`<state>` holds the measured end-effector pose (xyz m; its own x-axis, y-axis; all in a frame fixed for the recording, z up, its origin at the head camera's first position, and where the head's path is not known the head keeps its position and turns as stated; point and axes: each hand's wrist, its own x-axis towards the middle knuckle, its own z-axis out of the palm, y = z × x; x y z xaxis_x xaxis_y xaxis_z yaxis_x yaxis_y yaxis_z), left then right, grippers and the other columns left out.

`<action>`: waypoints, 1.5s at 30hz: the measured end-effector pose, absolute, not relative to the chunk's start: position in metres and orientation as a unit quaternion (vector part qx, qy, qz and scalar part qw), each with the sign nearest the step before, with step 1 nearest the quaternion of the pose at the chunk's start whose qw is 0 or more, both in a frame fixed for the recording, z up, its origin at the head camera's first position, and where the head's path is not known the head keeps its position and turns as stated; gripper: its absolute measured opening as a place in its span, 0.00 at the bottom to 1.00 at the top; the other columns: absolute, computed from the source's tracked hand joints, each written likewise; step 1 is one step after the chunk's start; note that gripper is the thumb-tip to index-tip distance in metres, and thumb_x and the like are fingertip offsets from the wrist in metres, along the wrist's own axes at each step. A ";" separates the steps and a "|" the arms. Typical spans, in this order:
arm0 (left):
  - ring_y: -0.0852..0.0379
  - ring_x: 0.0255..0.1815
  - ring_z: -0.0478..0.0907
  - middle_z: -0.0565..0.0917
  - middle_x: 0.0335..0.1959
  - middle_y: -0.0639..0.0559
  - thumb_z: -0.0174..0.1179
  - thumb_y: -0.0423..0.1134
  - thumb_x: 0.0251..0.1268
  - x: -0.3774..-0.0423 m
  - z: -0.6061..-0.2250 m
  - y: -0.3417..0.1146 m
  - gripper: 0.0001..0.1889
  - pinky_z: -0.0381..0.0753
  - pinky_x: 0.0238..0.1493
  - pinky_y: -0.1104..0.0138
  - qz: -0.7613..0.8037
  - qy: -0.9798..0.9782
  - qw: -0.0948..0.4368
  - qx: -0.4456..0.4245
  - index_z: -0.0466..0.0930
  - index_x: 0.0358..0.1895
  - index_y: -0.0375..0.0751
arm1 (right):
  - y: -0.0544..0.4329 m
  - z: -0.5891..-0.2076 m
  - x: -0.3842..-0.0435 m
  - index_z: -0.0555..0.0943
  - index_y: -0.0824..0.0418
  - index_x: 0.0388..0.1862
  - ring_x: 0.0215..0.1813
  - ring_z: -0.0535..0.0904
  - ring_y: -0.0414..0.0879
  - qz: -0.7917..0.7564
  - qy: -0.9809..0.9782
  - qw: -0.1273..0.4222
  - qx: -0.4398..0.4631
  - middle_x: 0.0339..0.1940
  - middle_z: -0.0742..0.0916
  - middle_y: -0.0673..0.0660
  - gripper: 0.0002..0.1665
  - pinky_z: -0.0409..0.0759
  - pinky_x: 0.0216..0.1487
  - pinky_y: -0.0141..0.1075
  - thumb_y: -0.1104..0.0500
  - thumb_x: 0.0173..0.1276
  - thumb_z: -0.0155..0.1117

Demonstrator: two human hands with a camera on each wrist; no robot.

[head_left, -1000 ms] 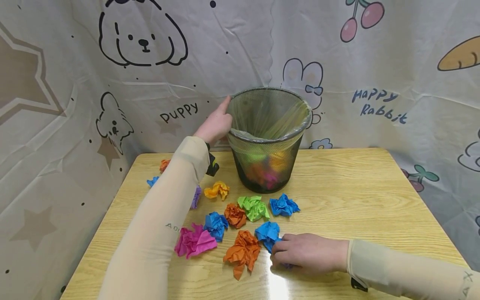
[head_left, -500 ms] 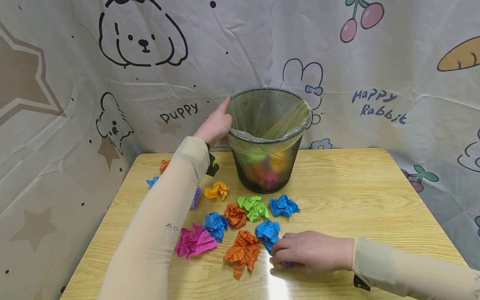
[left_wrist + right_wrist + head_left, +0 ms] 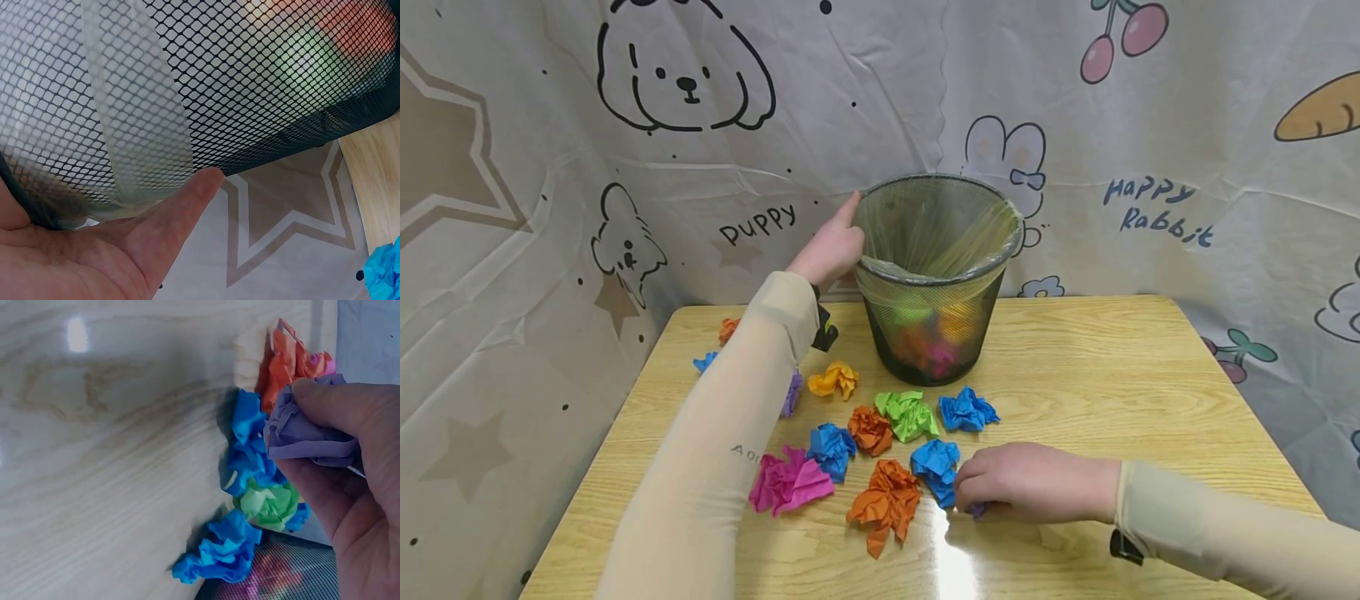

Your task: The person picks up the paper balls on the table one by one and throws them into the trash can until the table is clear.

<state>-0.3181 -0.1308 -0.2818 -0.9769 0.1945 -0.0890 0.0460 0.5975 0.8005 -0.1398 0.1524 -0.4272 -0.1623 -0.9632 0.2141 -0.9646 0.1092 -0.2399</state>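
Clearly, the two hands are well apart, each busy with something different. The right hand (image 3: 1030,483) pinches a crumpled ball of purple paper (image 3: 309,434) between thumb and fingers, low over the near part of the pale wood-grain table (image 3: 1097,375); whether the paper touches the tabletop, I cannot tell. Just beside that hand lies a crumpled bright blue paper (image 3: 936,472), and next to it a larger, ragged orange paper (image 3: 886,504). The left hand (image 3: 833,250) rests against the left side of the round black mesh bin (image 3: 883,333) at its rim, one finger straight; the other fingers are mostly hidden, so I cannot tell whether they curl over the edge. This bin stands upright at the back of the table, lined with a translucent yellowish plastic bag (image 3: 940,225), and green, yellow, orange and pink wads show through its lower wall. In front of it sit a lime-green crumpled paper (image 3: 907,415), with a rust-orange paper ball (image 3: 870,430) to its left and a deep blue crumpled paper (image 3: 968,410) to its right. Farther left are a magenta crumpled paper (image 3: 790,481) and a golden-yellow twisted paper (image 3: 834,380). A cream sleeve (image 3: 700,467) partly covers a second purple wad (image 3: 791,393). Behind everything hangs a whitish printed cloth (image 3: 880,92).
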 end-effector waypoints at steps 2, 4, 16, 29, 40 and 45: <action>0.59 0.13 0.49 0.42 0.85 0.52 0.28 0.37 0.82 -0.318 -0.282 -0.131 0.34 0.64 0.19 0.66 0.444 0.889 0.085 0.066 0.31 0.85 0.59 | 0.153 -0.424 -0.142 0.84 0.49 0.43 0.47 0.80 0.32 0.167 -0.744 0.007 0.647 0.43 0.85 0.40 0.11 0.77 0.51 0.25 0.62 0.67 0.74; 0.59 0.13 0.49 0.42 0.85 0.52 0.28 0.37 0.82 -0.318 -0.282 -0.131 0.34 0.64 0.19 0.65 0.446 0.889 0.085 0.064 0.31 0.85 0.59 | 0.153 -0.420 -0.145 0.84 0.48 0.42 0.46 0.81 0.32 0.170 -0.743 0.016 0.647 0.42 0.86 0.40 0.11 0.78 0.51 0.26 0.63 0.66 0.75; 0.59 0.13 0.49 0.41 0.85 0.53 0.27 0.37 0.82 -0.319 -0.281 -0.131 0.34 0.64 0.20 0.65 0.452 0.885 0.089 0.065 0.30 0.85 0.60 | 0.154 -0.397 -0.157 0.85 0.51 0.45 0.47 0.83 0.37 0.175 -0.736 0.060 0.651 0.44 0.88 0.43 0.15 0.81 0.51 0.30 0.65 0.63 0.76; 0.59 0.13 0.49 0.40 0.85 0.54 0.28 0.37 0.82 -0.319 -0.280 -0.131 0.34 0.63 0.18 0.66 0.460 0.881 0.090 0.071 0.30 0.85 0.59 | 0.160 -0.372 -0.167 0.84 0.52 0.48 0.49 0.83 0.40 0.175 -0.737 0.099 0.646 0.48 0.88 0.45 0.19 0.81 0.51 0.31 0.67 0.60 0.77; 0.59 0.12 0.49 0.39 0.85 0.54 0.28 0.37 0.82 -0.319 -0.282 -0.132 0.34 0.63 0.19 0.66 0.464 0.879 0.094 0.065 0.30 0.85 0.61 | 0.167 -0.341 -0.176 0.85 0.55 0.48 0.47 0.85 0.43 0.188 -0.750 0.136 0.619 0.48 0.88 0.50 0.21 0.84 0.47 0.35 0.70 0.56 0.78; 0.63 0.15 0.58 0.40 0.85 0.53 0.28 0.37 0.82 -0.320 -0.283 -0.133 0.34 0.64 0.19 0.66 0.455 0.884 0.084 0.068 0.31 0.85 0.58 | 0.171 -0.328 -0.180 0.85 0.53 0.49 0.49 0.84 0.40 0.183 -0.761 0.136 0.607 0.50 0.88 0.47 0.12 0.83 0.49 0.34 0.64 0.69 0.70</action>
<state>-0.3200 -0.1326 -0.2830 -0.9766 0.1964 -0.0871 0.0433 0.5769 0.8157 -0.1798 0.1708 -0.3277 -0.2253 -0.8743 0.4300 -0.9742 0.1954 -0.1132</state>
